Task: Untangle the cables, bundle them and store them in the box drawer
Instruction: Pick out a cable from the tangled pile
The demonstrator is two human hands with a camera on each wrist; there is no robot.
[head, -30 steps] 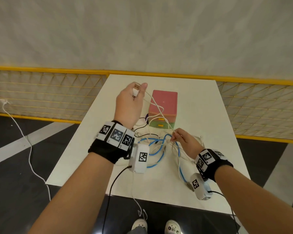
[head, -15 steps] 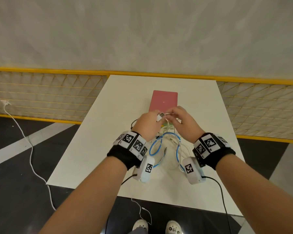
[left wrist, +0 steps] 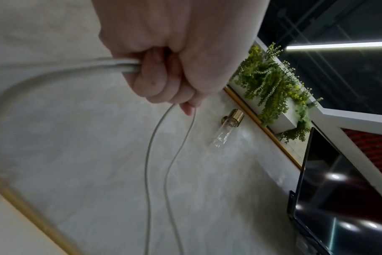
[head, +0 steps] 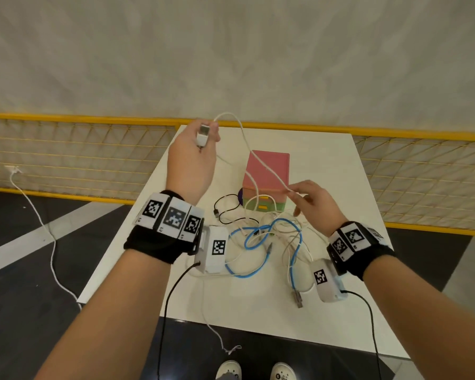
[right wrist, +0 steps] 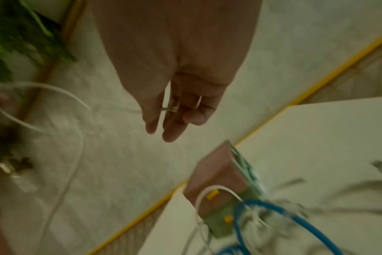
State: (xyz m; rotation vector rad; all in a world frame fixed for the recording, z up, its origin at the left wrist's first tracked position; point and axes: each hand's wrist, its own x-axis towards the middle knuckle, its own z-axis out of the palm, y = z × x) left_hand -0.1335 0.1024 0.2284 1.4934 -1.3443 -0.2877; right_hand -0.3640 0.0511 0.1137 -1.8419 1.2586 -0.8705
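Observation:
My left hand (head: 207, 134) is raised over the table's far left and grips the white USB plug (head: 203, 133) of a white cable (head: 226, 114). The left wrist view shows that fist (left wrist: 164, 81) closed round the cable (left wrist: 111, 66). The cable arcs up, then runs down across the pink box (head: 268, 165) to my right hand (head: 292, 192), which pinches it. The right wrist view is blurred; the cable (right wrist: 169, 109) passes between the fingers. The box's drawers look shut. In front lies a tangle with a blue cable (head: 281, 219) and a black cable (head: 216, 213).
The white table (head: 258, 311) stands against a yellow-railed mesh fence (head: 66, 149). A loose metal plug (head: 298, 298) lies near the front right. A white cord (head: 39, 220) trails over the dark floor on the left. My shoes (head: 231, 371) show below the table's edge.
Half a second ago both hands met low in front of the box. Now the left hand has risen up and left with the plug; the right has drawn right, stretching the white cable.

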